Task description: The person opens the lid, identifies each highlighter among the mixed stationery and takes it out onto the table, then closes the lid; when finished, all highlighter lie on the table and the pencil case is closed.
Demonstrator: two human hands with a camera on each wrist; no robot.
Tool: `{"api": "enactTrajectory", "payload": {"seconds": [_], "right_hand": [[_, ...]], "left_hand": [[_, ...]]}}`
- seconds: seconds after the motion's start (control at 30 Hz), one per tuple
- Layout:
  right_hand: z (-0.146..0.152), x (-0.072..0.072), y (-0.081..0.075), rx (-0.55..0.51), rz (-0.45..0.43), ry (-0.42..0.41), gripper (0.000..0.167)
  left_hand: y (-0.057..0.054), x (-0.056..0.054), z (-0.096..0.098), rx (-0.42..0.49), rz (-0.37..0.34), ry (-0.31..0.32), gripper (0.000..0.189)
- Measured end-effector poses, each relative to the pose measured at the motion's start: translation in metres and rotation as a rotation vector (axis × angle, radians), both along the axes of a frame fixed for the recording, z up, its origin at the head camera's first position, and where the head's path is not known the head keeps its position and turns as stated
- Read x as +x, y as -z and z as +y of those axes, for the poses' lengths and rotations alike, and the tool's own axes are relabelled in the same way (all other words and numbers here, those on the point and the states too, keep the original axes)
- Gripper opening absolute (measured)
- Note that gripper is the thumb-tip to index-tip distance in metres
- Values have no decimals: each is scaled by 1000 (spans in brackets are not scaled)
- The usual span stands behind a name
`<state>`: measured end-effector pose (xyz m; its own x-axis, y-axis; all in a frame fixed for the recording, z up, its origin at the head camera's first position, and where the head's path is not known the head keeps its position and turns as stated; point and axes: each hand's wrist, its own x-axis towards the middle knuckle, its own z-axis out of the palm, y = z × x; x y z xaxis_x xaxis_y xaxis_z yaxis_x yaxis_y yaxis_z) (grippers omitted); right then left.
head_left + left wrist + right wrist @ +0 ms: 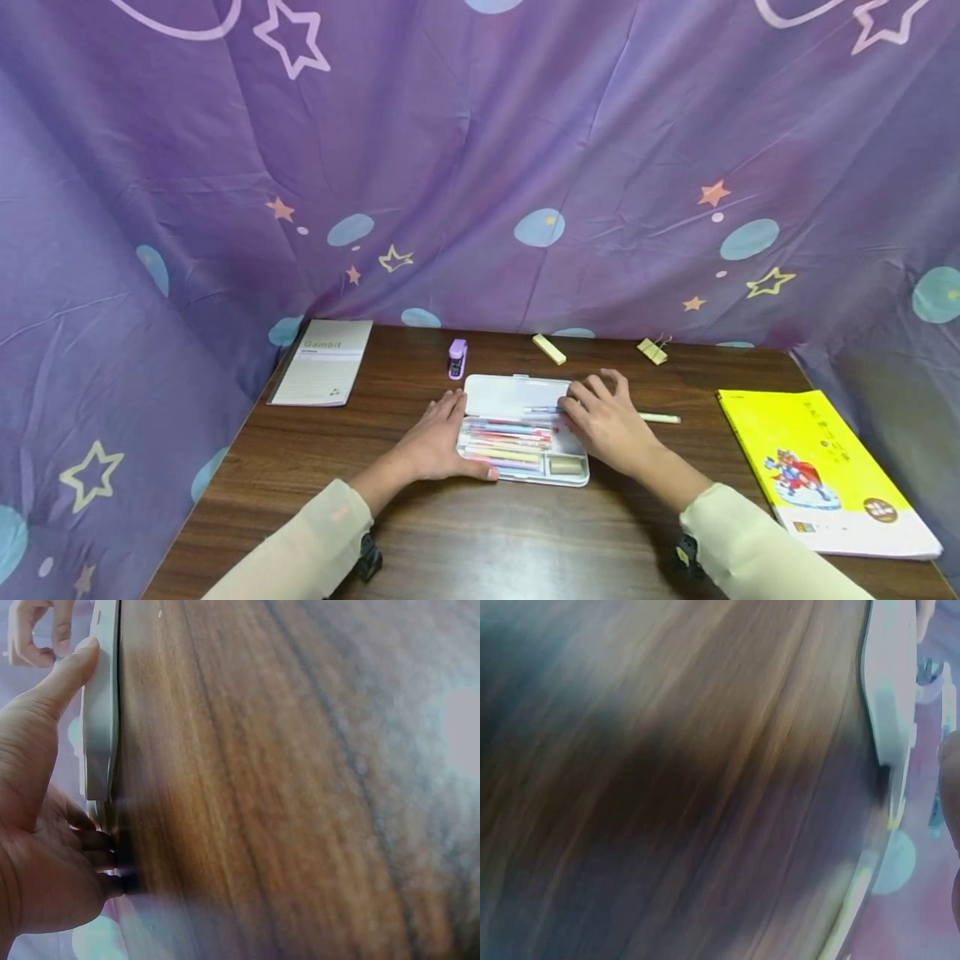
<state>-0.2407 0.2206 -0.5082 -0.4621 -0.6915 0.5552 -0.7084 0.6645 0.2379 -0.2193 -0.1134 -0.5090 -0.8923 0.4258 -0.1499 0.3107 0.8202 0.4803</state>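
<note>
A white pencil case (pixel 517 392) lies with its lid folded back on the table. Inside are several pens (pixel 506 442) and, in a small front-right compartment, an olive-coloured block (pixel 565 466). My left hand (pixel 438 442) holds the case at its left end; its thumb presses the front wall (pixel 101 742), and the other fingers lie along the left side. Above the right part of the case, my right hand (pixel 611 421) pinches a slim pen (pixel 543 409), also seen in the right wrist view. Part of that pen is hidden behind the fingers.
A pale green pen (pixel 660 417) lies right of the case. Behind stand a purple stapler (pixel 457 360), a small yellow bar (pixel 550 349) and a yellow binder clip (pixel 652 351). A notebook (pixel 322 367) lies at back left, a yellow book (pixel 817 467) at right.
</note>
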Motion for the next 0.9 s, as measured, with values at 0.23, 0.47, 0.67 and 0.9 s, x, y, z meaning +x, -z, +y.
{"api": "enactTrajectory", "payload": {"seconds": [0.23, 0.47, 0.67, 0.9], "right_hand": [[25, 0, 0, 13, -42, 71, 21], [51, 1, 5, 5, -48, 88, 19], [72, 5, 5, 9, -29, 110, 19], [92, 11, 9, 19, -19, 155, 22]], "left_hand": [[1, 0, -1, 17, 14, 5, 149], [3, 2, -1, 13, 5, 1, 149], [4, 2, -1, 6, -4, -1, 149], [1, 1, -1, 0, 0, 5, 149]]}}
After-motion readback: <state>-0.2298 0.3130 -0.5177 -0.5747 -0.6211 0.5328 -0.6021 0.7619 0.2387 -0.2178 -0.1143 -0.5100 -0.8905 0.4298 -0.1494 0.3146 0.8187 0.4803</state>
